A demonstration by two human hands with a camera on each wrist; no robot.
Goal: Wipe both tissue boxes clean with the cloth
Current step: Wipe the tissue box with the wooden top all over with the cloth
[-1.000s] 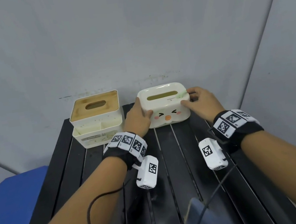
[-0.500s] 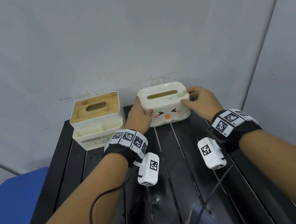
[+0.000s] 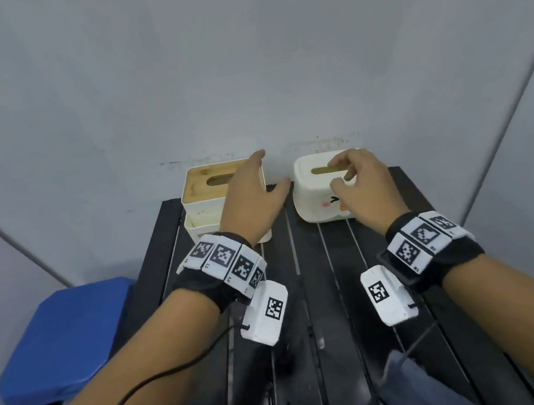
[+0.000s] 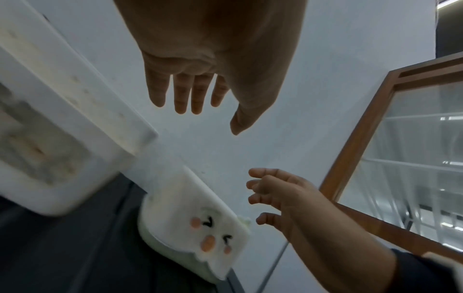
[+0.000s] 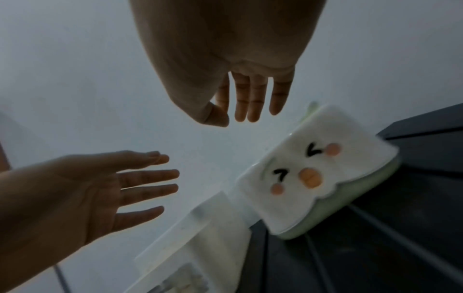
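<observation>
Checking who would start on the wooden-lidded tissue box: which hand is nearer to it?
Left. The left hand hovers open over the wooden-lidded tissue box's right edge; the right hand is above the face-printed tissue box.

Tissue boxes (image 3: 322,190) side by side, apparently apart

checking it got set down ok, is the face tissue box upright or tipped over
Upright: the face tissue box sits flat on the black table, slot on top, face forward.
</observation>
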